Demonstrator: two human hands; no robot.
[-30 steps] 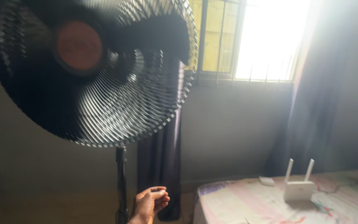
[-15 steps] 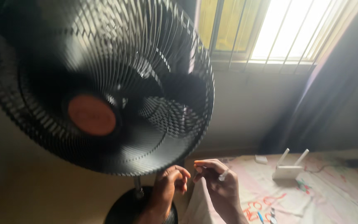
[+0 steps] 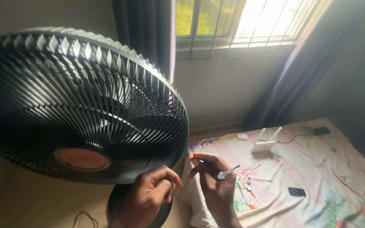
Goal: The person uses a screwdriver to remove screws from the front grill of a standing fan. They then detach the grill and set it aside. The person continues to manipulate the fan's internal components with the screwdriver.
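**Fan guard still closed, slim tool in hand**

Far left and filling most of the view: a black pedestal fan (image 3: 81, 109), head tipped downward, front guard (image 3: 119, 105) seated all round its rim, orange-brown hub cap (image 3: 83, 158) in place at the centre. No gap seen between the guard halves, no clip or screw visibly off. Below it, the round base (image 3: 117, 202) on the floor, with a thin cable (image 3: 85, 217) looping just beside it.

Just under the guard's lower edge, the left hand (image 3: 148, 196): fingers curled inward with thumb and fingertips drawn together as in a pinch. Cannot tell whether anything small sits between them. Close to the rim, not clearly touching it.

Right beside that, the right hand (image 3: 214, 181), raised with fingers closed round a slim tool (image 3: 228, 172), its pale tip pointing up and to the right, away from the fan.

Judged from this: early in the work, with the tool picked up and both hands brought near the guard's bottom edge, yet nothing opened or removed.

Further right, a bed (image 3: 339, 185) under a floral sheet, carrying a blue pen (image 3: 241, 190), orange-handled scissors (image 3: 246, 172), a small dark flat device (image 3: 296, 192), a white router (image 3: 265, 143) with two antennas, and a small white box (image 3: 242, 136). Above, a barred window (image 3: 233, 21) between dark curtains (image 3: 148, 33)
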